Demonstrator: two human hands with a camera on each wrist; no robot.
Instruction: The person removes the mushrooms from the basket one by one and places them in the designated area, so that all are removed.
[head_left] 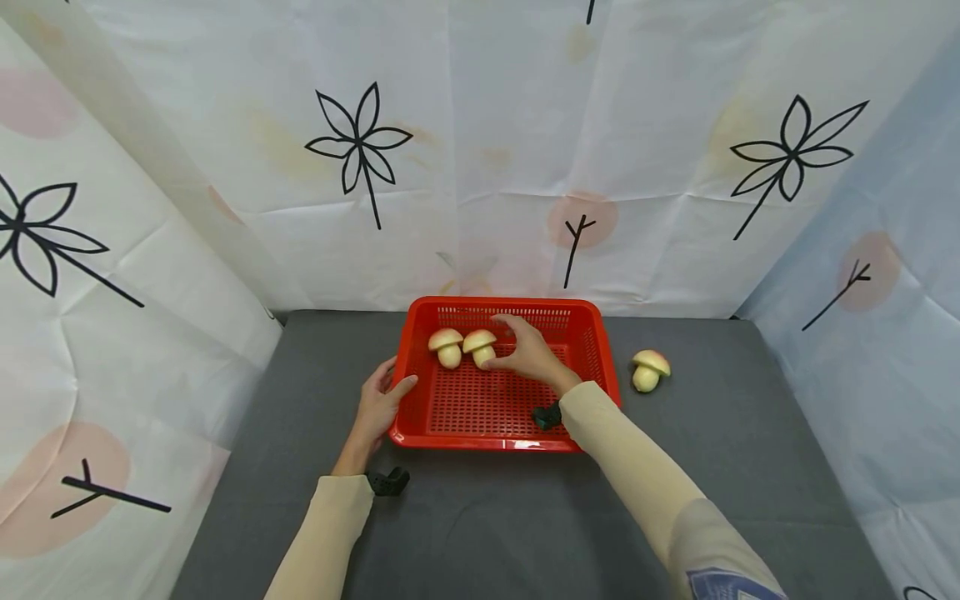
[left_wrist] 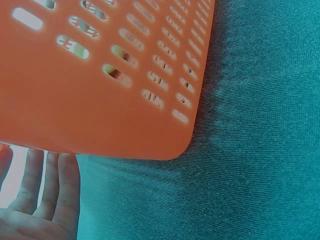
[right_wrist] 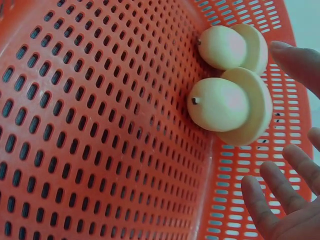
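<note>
1. From my head view, a red basket (head_left: pixel 457 442) sits on the grey desk (head_left: pixel 480 533), with printed cloth (head_left: pixel 480 125) hung behind. Inside, toward its far left, the left mushroom (head_left: pixel 447 347) and right mushroom (head_left: pixel 481 348) stand side by side, caps up. Only here do I see the third mushroom (head_left: pixel 648 370), outside on the desk, just beyond the basket's right side. The left grip (head_left: pixel 378 402) holds the basket's left rim, thumb over the top and fingers outside. The right grip (head_left: pixel 527 352) reaches in beside the right mushroom, thumb and fingers spread around its near side; from above I can't tell whether the thumb touches it.

2. My left wrist view gives me what the head view hides: the slotted outer wall of the basket, looking orange, with the left fingertips against its edge. Pale yellow-green patches show through some slots, too little for me to identify.

3. My right wrist view looks into the basket and shows the undersides of two mushrooms, each with a small dark spot on its stem end. Here the right grip is wide apart with nothing in it, and a gap separates its fingers from the nearer mushroom.
</note>
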